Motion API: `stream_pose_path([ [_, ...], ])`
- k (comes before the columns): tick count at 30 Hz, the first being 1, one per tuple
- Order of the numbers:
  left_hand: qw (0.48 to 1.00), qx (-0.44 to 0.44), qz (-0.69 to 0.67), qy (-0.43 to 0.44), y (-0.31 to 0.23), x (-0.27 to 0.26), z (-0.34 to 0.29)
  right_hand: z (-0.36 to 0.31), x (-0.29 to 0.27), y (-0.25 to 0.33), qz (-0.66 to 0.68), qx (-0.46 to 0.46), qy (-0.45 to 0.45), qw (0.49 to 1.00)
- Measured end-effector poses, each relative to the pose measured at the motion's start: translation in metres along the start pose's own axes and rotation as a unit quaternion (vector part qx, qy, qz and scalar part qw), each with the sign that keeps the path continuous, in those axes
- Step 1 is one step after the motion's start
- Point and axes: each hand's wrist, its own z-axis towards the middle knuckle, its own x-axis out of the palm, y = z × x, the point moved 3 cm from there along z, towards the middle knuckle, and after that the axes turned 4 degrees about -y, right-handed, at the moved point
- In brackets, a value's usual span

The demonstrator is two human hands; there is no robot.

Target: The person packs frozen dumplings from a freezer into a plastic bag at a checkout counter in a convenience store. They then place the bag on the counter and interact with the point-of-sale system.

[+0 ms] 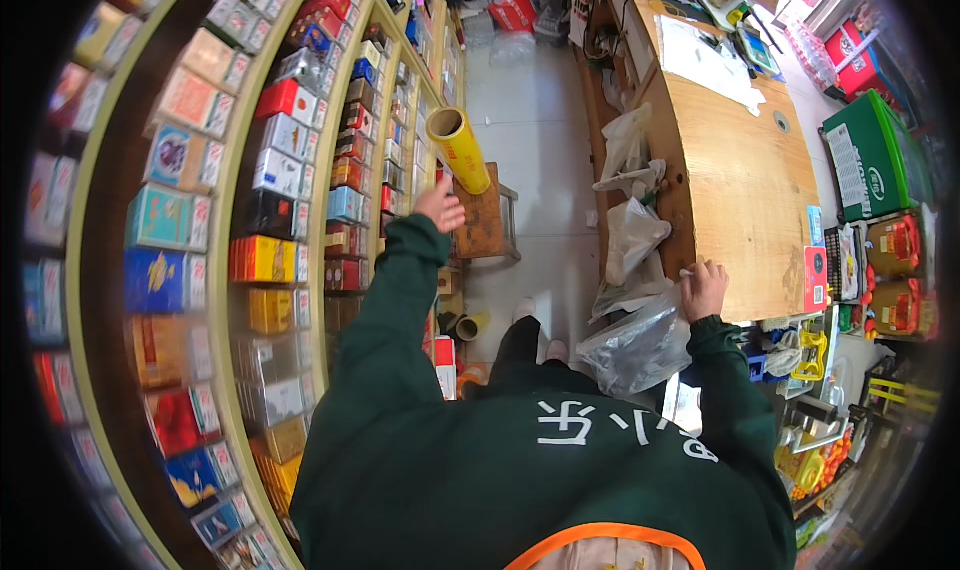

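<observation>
Head view: left hand [441, 206] grips a yellow roll [460, 149] beside the shelves [300, 170]; hold it firmly, while the right hand [703, 288] pinches a plastic bag [640, 345].

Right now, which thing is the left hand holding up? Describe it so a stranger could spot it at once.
Start at the tall curved shelves of coloured boxes on the left; beside their right edge, over the pale floor, the left hand is raised. Above its fingers stands a yellow roll with an open cardboard core, the only long cylinder among flat boxes.

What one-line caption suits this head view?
Left hand lifts a yellow roll beside stocked shelves; right hand grips a clear plastic bag at a wooden counter.
</observation>
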Motion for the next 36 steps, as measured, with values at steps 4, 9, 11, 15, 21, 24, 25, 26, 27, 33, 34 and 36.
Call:
stream_pose_path([
  [4,0.991,-0.027,-0.112,-0.071,-0.038,0.015,0.085,0.004,0.001,0.006,-0.025,0.021,0.018,0.999],
  [9,0.978,-0.032,-0.166,-0.119,-0.054,0.021,0.160,0.009,-0.001,0.008,-0.040,0.023,0.033,0.998],
  [11,0.978,-0.030,-0.177,-0.107,-0.046,0.018,0.176,0.010,-0.002,0.009,-0.042,0.020,0.035,0.998],
  [15,0.967,-0.014,-0.244,-0.066,-0.013,0.010,0.176,0.010,-0.001,0.009,-0.035,0.027,0.045,0.998],
  [21,0.948,-0.060,-0.306,-0.061,0.080,-0.015,0.090,0.008,0.000,0.005,-0.026,0.017,0.044,0.999],
  [24,0.969,-0.074,-0.232,-0.047,0.113,-0.036,0.029,0.008,0.000,0.004,-0.011,0.023,0.037,0.999],
  [25,0.978,-0.031,-0.205,-0.032,0.124,-0.042,0.004,0.008,0.000,0.005,-0.013,0.013,0.034,0.999],
  [26,0.978,-0.022,-0.203,-0.047,0.136,-0.050,-0.022,0.008,0.000,0.005,-0.014,0.018,0.035,0.999],
  [27,0.969,-0.056,-0.236,-0.053,0.148,-0.057,-0.048,0.008,0.000,0.005,-0.017,0.022,0.034,0.999],
  [33,0.980,-0.114,-0.155,-0.047,0.220,-0.088,-0.108,0.012,-0.003,0.011,-0.006,0.013,0.035,0.999],
  [34,0.959,-0.187,-0.197,-0.076,0.239,-0.091,-0.097,0.012,-0.002,0.012,-0.005,0.012,0.040,0.999],
  [36,0.930,-0.260,-0.245,-0.092,0.275,-0.089,-0.058,0.013,-0.002,0.012,-0.003,0.010,0.038,0.999],
])
